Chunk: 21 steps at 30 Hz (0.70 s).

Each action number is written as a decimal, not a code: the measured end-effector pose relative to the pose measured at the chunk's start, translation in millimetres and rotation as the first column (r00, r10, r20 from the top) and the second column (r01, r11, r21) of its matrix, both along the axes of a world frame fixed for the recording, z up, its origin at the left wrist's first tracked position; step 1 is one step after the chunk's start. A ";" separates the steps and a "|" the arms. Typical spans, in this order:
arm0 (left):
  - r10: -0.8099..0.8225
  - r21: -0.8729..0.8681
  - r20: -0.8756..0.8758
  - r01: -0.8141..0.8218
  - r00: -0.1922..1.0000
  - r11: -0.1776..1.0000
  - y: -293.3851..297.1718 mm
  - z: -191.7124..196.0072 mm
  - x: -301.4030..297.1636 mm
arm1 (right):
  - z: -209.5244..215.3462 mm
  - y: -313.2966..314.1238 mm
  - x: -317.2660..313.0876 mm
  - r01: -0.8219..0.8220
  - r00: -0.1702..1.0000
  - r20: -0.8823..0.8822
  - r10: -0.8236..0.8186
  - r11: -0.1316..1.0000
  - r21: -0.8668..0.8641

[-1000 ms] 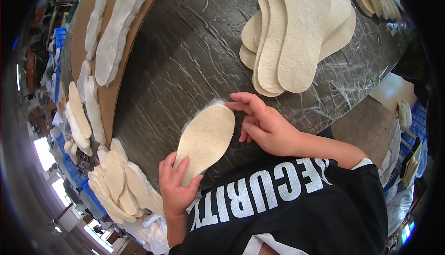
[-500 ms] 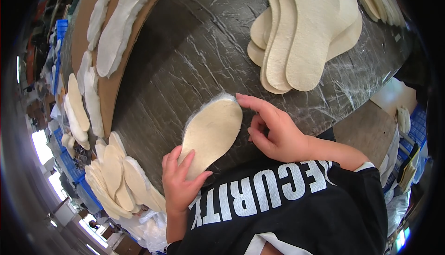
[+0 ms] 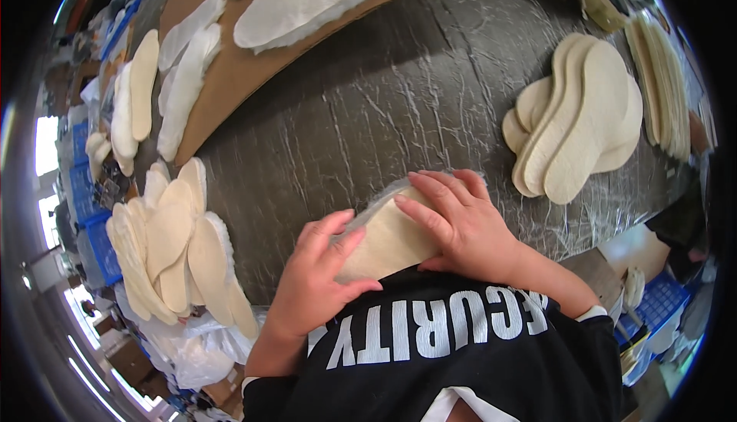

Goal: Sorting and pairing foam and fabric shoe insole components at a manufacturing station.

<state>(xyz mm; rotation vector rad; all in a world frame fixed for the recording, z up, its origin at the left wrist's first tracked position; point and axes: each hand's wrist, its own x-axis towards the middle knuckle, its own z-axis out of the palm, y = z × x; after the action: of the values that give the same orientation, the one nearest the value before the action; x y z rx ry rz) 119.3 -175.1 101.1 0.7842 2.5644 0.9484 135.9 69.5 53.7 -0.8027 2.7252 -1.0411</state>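
Note:
A cream insole (image 3: pixel 388 247) with a grey fluffy edge lies across the near edge of the table in front of me, its flat side up. My right hand (image 3: pixel 470 226) covers its right end, with fingers curled over the far furry edge and the thumb at the near side. At the other end my left hand (image 3: pixel 316 268) grips the insole, fingers along the far edge and thumb at the near side. Both palms hide parts of it.
Cream insoles are stacked (image 3: pixel 587 123) at the right, beside a standing row of more (image 3: pixel 660 88). A loose insole heap (image 3: pixel 173 238) lies at the left. White fluffy pieces (image 3: pixel 307 4) rest on brown cardboard (image 3: pixel 223 88) on the dark plastic-covered table (image 3: pixel 361 115).
My right hand has come down onto the insole's far end. The insole has tilted flatter to the right, and my left hand has moved up along it. The view has shifted.

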 end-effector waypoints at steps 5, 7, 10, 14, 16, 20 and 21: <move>0.220 -0.141 0.339 -0.182 0.915 0.973 -26.7 9.5 -5.6 | 1.5 4.2 -3.2 0.015 1.000 0.014 -0.015 1.000 0.009; 0.199 -0.084 0.296 -0.182 0.934 0.980 -28.6 4.5 -5.3 | 4.7 4.2 -4.0 0.004 1.000 0.029 -0.004 1.000 0.014; 0.155 -0.022 0.203 -0.154 0.967 0.988 -25.7 -1.3 -9.3 | 2.4 5.7 -5.5 0.000 1.000 0.028 0.000 1.000 -0.003; 0.171 0.012 0.208 -0.177 0.963 0.984 -26.5 -6.9 -8.9 | -0.8 6.7 -7.4 -0.025 0.999 0.039 0.026 1.000 -0.014; 0.187 0.019 0.241 -0.197 0.952 0.980 -27.1 -10.0 -7.9 | -1.5 7.2 -8.0 -0.023 0.999 0.038 0.025 0.999 -0.035; 0.246 0.021 0.288 -0.263 0.926 0.965 -25.8 -14.8 -6.6 | 0.1 6.8 -9.1 -0.024 0.999 0.040 0.025 1.000 -0.017; 0.250 0.020 0.290 -0.267 0.924 0.963 -25.5 -15.7 -6.6 | 0.8 6.4 -9.5 -0.006 0.999 0.045 0.006 1.000 -0.001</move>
<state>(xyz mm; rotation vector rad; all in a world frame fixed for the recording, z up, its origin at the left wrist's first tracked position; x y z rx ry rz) 112.7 -200.7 85.3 0.2944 2.4291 1.1282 126.4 75.9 54.6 -0.7769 2.6836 -1.0461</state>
